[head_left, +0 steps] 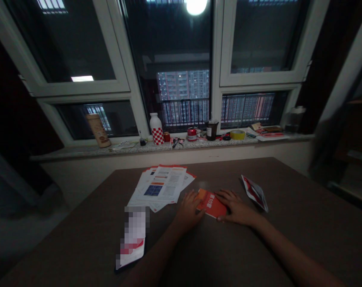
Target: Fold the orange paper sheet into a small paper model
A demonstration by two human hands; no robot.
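A small red-orange folded leaflet (pixel 211 204) with white print lies on the dark table in front of me, its lettering turned sideways. Along its left end rests my left hand (pixel 188 210), fingers at the upper edge and thumb near the lower one. My right hand (pixel 235 208) holds the opposite end, its fingers across the top corner and its thumb at the bottom edge. Just beyond the left hand is a fanned stack of printed sheets (pixel 165 187) with red edges. To the right of my right hand lies a folded red-and-white paper (pixel 255 192), partly raised off the table.
A phone-like object (pixel 133 253), its upper part pixelated, lies at the left on the brown table (pixel 88 235). On the windowsill stand a checkered bottle (pixel 157 129), a tan tumbler (pixel 98 130), a dark cup (pixel 212 130), yellow tape (pixel 237 134) and several small items.
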